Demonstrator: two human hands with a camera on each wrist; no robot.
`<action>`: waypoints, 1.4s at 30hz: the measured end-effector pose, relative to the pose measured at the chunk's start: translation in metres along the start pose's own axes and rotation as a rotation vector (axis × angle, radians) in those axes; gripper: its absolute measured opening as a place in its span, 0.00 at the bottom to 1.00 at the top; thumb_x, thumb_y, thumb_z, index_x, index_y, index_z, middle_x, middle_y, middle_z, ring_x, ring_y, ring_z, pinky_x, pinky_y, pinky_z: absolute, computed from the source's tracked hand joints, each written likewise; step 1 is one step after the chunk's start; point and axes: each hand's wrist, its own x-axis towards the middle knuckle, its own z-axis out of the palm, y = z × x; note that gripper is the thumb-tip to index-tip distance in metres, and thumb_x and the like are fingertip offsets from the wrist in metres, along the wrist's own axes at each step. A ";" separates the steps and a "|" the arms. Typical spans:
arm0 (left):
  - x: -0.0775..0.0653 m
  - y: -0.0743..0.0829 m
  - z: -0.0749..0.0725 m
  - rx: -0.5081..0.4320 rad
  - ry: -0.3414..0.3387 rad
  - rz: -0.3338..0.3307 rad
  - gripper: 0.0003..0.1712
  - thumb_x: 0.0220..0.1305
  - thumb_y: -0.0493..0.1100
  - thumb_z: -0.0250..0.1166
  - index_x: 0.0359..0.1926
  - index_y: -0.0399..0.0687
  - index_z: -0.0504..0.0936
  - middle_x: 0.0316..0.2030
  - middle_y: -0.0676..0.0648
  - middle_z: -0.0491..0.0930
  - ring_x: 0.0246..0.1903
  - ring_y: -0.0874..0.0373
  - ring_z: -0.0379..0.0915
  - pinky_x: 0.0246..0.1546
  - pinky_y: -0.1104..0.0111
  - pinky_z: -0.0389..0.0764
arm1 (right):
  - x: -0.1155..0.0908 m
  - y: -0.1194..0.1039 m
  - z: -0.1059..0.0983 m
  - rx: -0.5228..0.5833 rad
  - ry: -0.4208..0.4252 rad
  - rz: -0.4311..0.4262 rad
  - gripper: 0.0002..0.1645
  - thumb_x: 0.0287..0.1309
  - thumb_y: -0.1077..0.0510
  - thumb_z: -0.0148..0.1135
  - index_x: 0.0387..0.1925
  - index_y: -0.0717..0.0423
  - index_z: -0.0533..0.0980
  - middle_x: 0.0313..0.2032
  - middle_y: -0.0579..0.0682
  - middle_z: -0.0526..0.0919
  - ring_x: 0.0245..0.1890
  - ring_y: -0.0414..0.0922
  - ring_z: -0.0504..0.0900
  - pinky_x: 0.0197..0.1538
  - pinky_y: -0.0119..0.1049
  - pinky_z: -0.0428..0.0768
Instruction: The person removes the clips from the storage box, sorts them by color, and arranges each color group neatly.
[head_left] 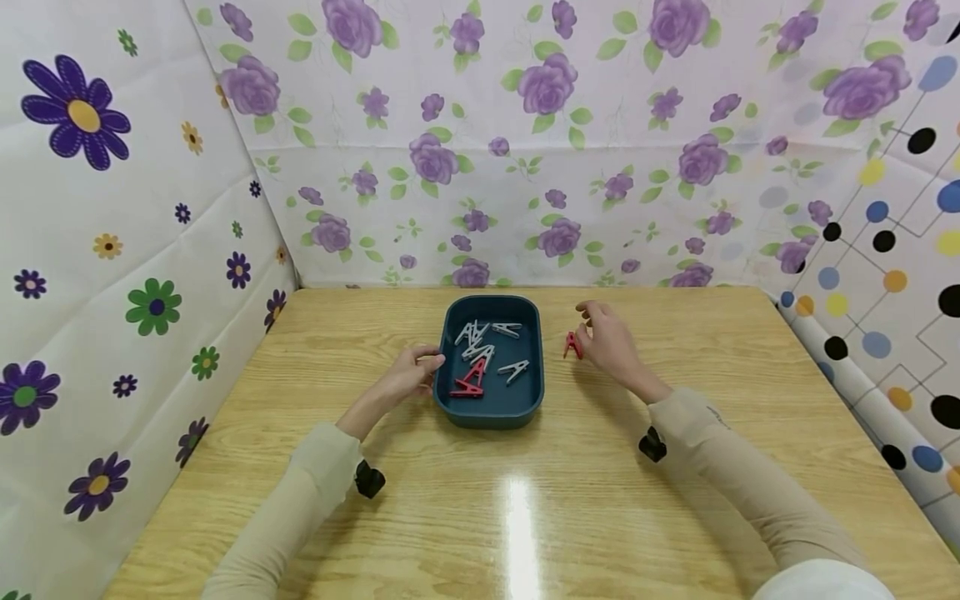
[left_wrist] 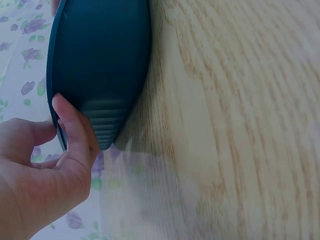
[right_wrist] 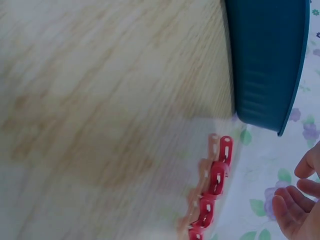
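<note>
Red clips: Some red clips (head_left: 573, 340) lie on the table (head_left: 420, 517), just right of the tub. The right wrist view shows red bits in a row, but I can't tell how many clips that makes.
Right hand: The right hand (head_left: 611, 343) is just beside them, fingers loosely bent, with a gap between thumb and fingers. It has hold of nothing.
Hands' step: It looks like reaching for a clip or letting one go; I can't tell which.
Next pinch: To lift a clip, I think thumb and fingertip must close on it from both sides.
Blue tub: The blue tub (head_left: 491, 421) stands upright between the hands.
In the tub: More clips lie inside, pale ones (head_left: 506, 330) and a red bunch (head_left: 468, 388).
Left hand: The left hand (head_left: 408, 375) pinches the tub's left rim, thumb and fingers nearly closed, maybe so it won't slide.
Back wall: Cloth with purple flowers (head_left: 495, 208) hangs behind the table.
</note>
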 end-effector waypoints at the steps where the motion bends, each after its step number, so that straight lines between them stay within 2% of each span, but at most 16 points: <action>1: 0.000 0.000 0.000 0.000 -0.001 0.000 0.27 0.75 0.45 0.51 0.69 0.38 0.63 0.31 0.46 0.77 0.22 0.61 0.71 0.26 0.69 0.76 | 0.001 -0.001 0.000 0.006 -0.004 -0.006 0.15 0.60 0.67 0.55 0.49 0.67 0.75 0.41 0.64 0.80 0.40 0.55 0.81 0.39 0.47 0.81; 7: 0.000 0.001 0.001 -0.003 -0.006 0.003 0.27 0.75 0.45 0.51 0.69 0.38 0.63 0.30 0.47 0.77 0.22 0.62 0.71 0.26 0.69 0.76 | 0.007 -0.007 0.001 0.031 -0.050 -0.027 0.15 0.61 0.67 0.55 0.50 0.63 0.75 0.44 0.61 0.80 0.40 0.53 0.81 0.40 0.46 0.82; 15: -0.002 0.002 -0.001 0.003 -0.017 -0.003 0.26 0.75 0.45 0.50 0.69 0.38 0.62 0.27 0.50 0.76 0.22 0.62 0.71 0.27 0.68 0.76 | 0.013 -0.015 0.008 0.045 -0.129 -0.159 0.15 0.62 0.65 0.56 0.50 0.63 0.76 0.43 0.59 0.83 0.41 0.51 0.82 0.43 0.45 0.82; 26: 0.000 0.000 -0.001 0.005 -0.010 -0.003 0.27 0.75 0.45 0.51 0.69 0.38 0.62 0.26 0.50 0.75 0.22 0.62 0.70 0.25 0.70 0.76 | 0.018 -0.041 0.012 0.044 -0.286 -0.269 0.14 0.63 0.62 0.60 0.49 0.61 0.79 0.46 0.56 0.84 0.45 0.49 0.82 0.52 0.46 0.80; 33: 0.000 0.000 0.000 0.013 -0.006 -0.009 0.28 0.75 0.45 0.51 0.69 0.39 0.61 0.29 0.48 0.76 0.23 0.62 0.71 0.27 0.69 0.77 | 0.020 -0.055 0.017 0.049 -0.434 -0.307 0.13 0.65 0.59 0.57 0.49 0.57 0.79 0.46 0.54 0.84 0.45 0.47 0.82 0.48 0.43 0.81; 38: -0.001 0.001 0.001 -0.005 -0.007 -0.012 0.27 0.75 0.45 0.51 0.69 0.39 0.62 0.29 0.48 0.76 0.22 0.62 0.71 0.26 0.69 0.76 | 0.020 -0.062 0.021 -0.006 -0.495 -0.361 0.12 0.65 0.58 0.58 0.47 0.55 0.80 0.44 0.52 0.83 0.40 0.44 0.81 0.42 0.39 0.81; 42: 0.000 0.000 0.000 -0.009 -0.007 -0.007 0.27 0.75 0.44 0.51 0.69 0.38 0.62 0.29 0.48 0.76 0.22 0.62 0.70 0.26 0.69 0.75 | 0.022 -0.069 0.024 -0.007 -0.547 -0.368 0.13 0.65 0.59 0.58 0.49 0.56 0.80 0.45 0.52 0.83 0.41 0.45 0.81 0.43 0.40 0.80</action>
